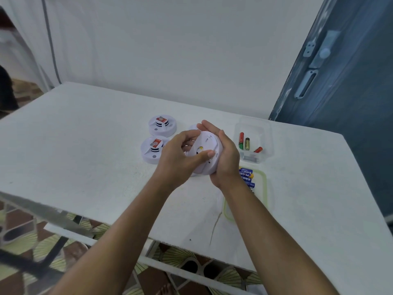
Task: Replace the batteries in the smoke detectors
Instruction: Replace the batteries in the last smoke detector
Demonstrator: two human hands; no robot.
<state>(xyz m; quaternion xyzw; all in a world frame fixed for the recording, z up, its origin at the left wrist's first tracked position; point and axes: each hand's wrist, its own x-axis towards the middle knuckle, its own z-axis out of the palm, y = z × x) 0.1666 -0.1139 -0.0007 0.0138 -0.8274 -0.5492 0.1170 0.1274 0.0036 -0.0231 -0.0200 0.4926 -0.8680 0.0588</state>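
Detector (205,150) is held up off the table (85,145), tilted on edge with its flat back toward the camera, between both hands. The left hand (176,158) grips its left rim, fingers curled behind and thumb pressed across the back. The right hand (225,154) cups the right rim, fingers wrapped over the top edge. Whether the back is open cannot be told.

This looks like the twist or pry to get at the battery bay. If the hands turn too hard or a thumb slips on the smooth plastic, the shell could pop loose and drop onto the two detectors (153,150) lying just left. The right forearm hangs over the tray (263,188) of blue batteries (246,175), so a jerk could knock it. The box (265,135) of old cells (244,142) sits just beside that tray, so spent and fresh ones could easily be mixed.
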